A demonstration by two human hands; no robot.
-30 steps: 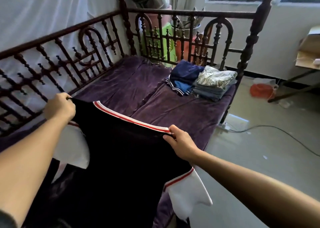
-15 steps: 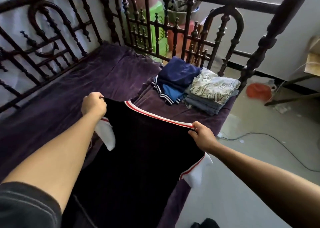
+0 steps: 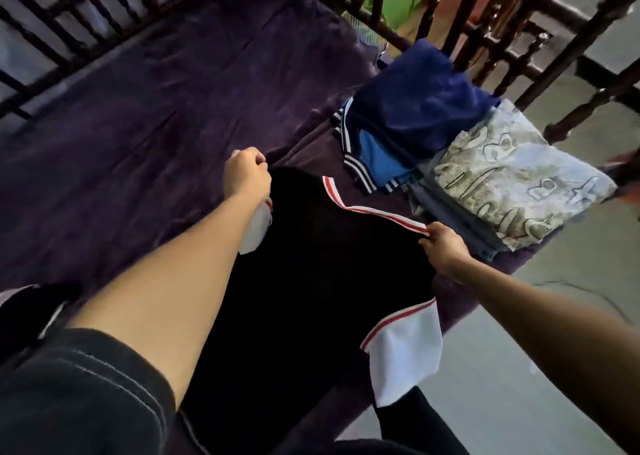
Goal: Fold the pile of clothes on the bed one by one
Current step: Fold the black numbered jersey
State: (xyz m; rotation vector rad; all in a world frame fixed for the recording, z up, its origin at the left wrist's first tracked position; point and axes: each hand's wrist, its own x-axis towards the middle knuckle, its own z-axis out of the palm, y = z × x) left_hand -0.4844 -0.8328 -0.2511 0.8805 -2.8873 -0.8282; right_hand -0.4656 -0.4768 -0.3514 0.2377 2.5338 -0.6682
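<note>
While the black shirt (image 3: pixel 311 281) is stretched flat over the bed (image 3: pixel 138 125) at frame centre, left hand (image 3: pixel 247 174) grips its upper corner in a fist and right hand (image 3: pixel 445 248) pinches the striped edge. Folded stack (image 3: pixel 485 150) at upper right: several pieces done. This shirt not yet folded; remaining pile out of view.

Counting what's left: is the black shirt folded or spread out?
The black shirt is spread out: left hand and right hand hold its striped edge wide; white sleeve sticks out.
</note>
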